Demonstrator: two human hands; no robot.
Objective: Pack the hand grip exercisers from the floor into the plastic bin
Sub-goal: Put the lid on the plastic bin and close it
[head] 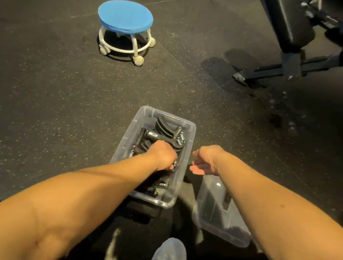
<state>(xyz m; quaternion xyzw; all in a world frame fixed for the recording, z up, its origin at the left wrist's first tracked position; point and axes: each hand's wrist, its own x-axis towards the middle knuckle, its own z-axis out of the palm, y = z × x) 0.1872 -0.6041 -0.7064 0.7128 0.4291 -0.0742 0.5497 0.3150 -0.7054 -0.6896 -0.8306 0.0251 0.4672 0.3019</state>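
Nearest, a clear lid (220,209) lies on the dark floor (34,94). Beyond it, the left hand (162,155) curls round one of the grip exercisers (166,129) piled in the plastic bin (135,121) (clear-sided); the right hand (206,161) hovers beside its rim, fingers loosely bent, empty. Farther off stands a blue stool (125,15).

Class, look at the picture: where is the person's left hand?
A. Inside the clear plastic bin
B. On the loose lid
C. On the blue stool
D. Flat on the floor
A: the left hand is down inside the plastic bin, fingers curled round a grip exerciser, while the right hand hangs open beside the bin.
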